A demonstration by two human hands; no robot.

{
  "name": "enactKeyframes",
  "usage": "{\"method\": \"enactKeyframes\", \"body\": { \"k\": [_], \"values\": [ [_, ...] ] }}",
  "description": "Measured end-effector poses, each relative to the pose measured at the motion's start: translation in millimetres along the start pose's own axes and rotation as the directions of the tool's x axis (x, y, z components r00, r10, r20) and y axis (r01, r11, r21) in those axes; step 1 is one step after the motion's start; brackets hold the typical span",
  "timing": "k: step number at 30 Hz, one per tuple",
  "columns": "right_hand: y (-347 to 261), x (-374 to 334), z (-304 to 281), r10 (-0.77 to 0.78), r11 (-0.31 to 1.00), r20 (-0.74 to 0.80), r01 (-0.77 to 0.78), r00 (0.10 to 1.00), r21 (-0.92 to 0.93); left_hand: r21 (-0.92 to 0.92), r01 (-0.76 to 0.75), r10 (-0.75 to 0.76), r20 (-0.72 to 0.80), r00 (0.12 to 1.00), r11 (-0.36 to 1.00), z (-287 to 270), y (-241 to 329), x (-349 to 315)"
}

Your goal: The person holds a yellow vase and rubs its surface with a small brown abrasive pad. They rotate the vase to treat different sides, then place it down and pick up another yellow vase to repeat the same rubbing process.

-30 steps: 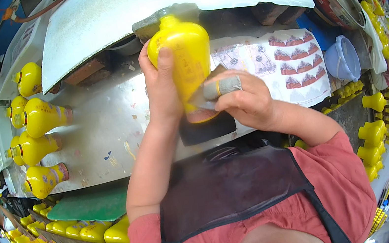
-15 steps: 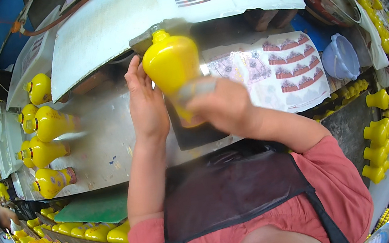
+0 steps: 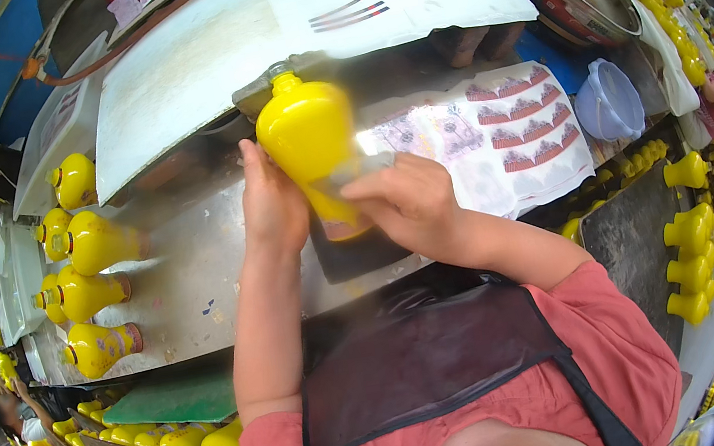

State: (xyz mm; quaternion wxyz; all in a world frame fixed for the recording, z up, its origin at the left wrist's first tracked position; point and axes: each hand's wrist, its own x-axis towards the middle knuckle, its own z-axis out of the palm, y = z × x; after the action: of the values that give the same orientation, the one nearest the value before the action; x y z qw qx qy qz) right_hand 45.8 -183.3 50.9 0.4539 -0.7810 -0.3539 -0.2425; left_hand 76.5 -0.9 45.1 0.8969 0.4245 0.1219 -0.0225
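A glossy yellow vase-shaped bottle (image 3: 304,125) lies in front of me, its neck pointing away at a grey block (image 3: 252,96). Around its lower end runs a pinkish printed band, above a black pad (image 3: 352,255). My left hand (image 3: 272,203) is curved against the bottle's left side, steadying it, with some fingers hidden behind. In my right hand (image 3: 413,201), a small flat greyish-white piece like a scraper (image 3: 365,167) is pinched against the bottle's right side; motion blur hides its exact kind.
Several yellow bottles (image 3: 93,292) lie along the worktable's left side. Right of my work is a sheet of printed decals (image 3: 491,136), with a lilac bucket (image 3: 609,101) beyond. A white board (image 3: 197,58) carrying three dark strips (image 3: 348,11) spans the back. More bottles (image 3: 691,263) stand at right.
My right hand has shifted slightly along the bottle's right side with the flat piece. My left hand stays at the bottle's left side. The whole view has tilted a little.
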Motion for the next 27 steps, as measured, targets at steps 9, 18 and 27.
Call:
{"method": "enactKeyframes", "body": {
  "k": [9,18,27],
  "values": [
    [15.9,13.3,-46.1,0.53,0.724,0.065,-0.491,0.845,0.484,0.06,-0.036,0.032,0.079,0.996,0.998,-3.0,18.0,-15.2],
    [39.0,-72.5,-115.3,0.619,0.785,0.32,-0.552,0.717,-0.281,0.255,-0.099,0.077,0.098,0.992,0.962,15.4,-9.0,-19.3],
    [-6.3,-128.3,-101.2,0.559,0.733,0.507,-0.105,0.656,-0.672,0.559,-0.244,0.216,0.117,0.969,0.792,16.8,-15.9,-20.4]
  ]
}}
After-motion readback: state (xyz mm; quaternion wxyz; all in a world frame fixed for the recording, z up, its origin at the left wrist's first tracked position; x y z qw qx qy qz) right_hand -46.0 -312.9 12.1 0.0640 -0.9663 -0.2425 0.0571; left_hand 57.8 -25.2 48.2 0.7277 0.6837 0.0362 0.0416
